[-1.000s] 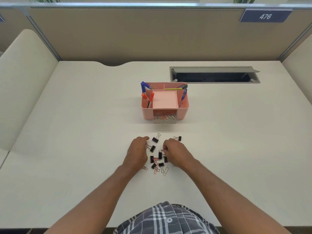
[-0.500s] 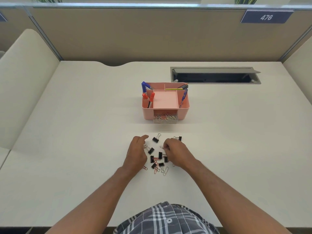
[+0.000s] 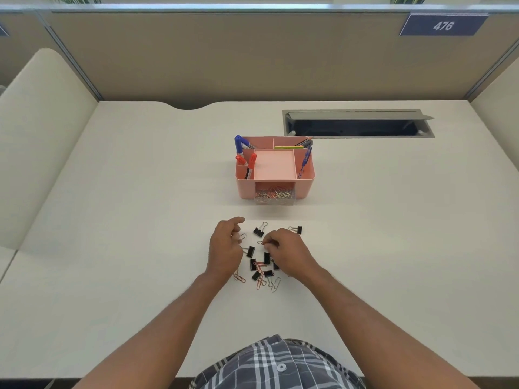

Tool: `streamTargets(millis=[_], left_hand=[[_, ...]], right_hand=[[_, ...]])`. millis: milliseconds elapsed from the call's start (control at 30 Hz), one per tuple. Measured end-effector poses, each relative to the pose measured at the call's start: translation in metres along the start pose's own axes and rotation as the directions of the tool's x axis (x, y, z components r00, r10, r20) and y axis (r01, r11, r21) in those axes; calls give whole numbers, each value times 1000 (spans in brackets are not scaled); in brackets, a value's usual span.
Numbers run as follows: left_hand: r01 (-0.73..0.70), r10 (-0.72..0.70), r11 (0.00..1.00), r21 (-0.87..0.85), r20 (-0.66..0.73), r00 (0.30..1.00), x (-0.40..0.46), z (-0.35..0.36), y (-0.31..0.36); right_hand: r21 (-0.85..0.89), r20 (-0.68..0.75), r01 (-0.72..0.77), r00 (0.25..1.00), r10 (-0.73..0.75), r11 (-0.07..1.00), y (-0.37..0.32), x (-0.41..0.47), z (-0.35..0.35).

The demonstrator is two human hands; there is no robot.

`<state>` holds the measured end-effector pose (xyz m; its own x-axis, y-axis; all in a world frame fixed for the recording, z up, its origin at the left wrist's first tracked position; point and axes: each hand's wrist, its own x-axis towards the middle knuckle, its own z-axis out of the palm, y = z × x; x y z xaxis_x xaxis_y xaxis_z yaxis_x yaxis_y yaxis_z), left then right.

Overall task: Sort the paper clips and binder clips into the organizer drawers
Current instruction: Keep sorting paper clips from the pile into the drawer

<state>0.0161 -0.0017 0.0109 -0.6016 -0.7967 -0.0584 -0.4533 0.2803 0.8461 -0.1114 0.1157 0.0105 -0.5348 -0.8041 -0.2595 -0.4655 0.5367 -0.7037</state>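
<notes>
Right hand [image 3: 286, 254] pinches a paper clip [image 3: 260, 242]; left hand [image 3: 226, 248], fingers curled, grip unclear, over clips [image 3: 259, 269] on the table [image 3: 112, 220].

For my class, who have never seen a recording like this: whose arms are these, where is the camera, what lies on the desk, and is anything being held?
There is no machine here: a person's two bare arms reach forward, filmed by one wide-angle camera worn on the head, looking down. On the white desk stands a pink organizer with pens in its side compartments and a clear drawer of paper clips pulled out at its front. Nearer the person lies a loose pile of black binder clips and coloured paper clips. The right hand pinches a paper clip at its fingertips. The left hand has its fingers curled by another paper clip; whether its grip has closed on that clip cannot be told.
</notes>
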Motion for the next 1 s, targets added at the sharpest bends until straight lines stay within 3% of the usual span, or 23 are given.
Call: streamTargets(millis=[167, 367, 433, 533, 600, 700, 833, 1000], left_hand=[[28, -32, 996, -79, -46, 998, 4, 2, 11], [10, -9, 1000, 1, -67, 998, 21, 5, 29], [-59, 61, 998, 29, -81, 995, 29, 4, 42], [-295, 303, 952, 80, -123, 945, 41, 2, 66], [-428, 440, 897, 109, -124, 890, 52, 3, 80], [-512, 528, 844, 156, -78, 846, 68, 8, 89], [-562, 573, 794, 233, 26, 819, 77, 16, 87], [-564, 567, 802, 196, 44, 822, 79, 18, 81]], right_hand=[[116, -68, -10, 998, 18, 993, -8, 3, -7], [179, -275, 86, 961, -34, 980, -18, 11, -34], [123, -356, 137, 931, -85, 983, -23, 17, -48], [-18, -438, 180, 883, -169, 984, -31, 30, -69], [-113, -441, 182, 872, -214, 977, -33, 39, -79], [-238, -379, 151, 895, -235, 959, -34, 50, -85], [-283, -349, 149, 904, -246, 948, -36, 54, -85], [-279, -332, 159, 910, -250, 947, -35, 53, -85]])
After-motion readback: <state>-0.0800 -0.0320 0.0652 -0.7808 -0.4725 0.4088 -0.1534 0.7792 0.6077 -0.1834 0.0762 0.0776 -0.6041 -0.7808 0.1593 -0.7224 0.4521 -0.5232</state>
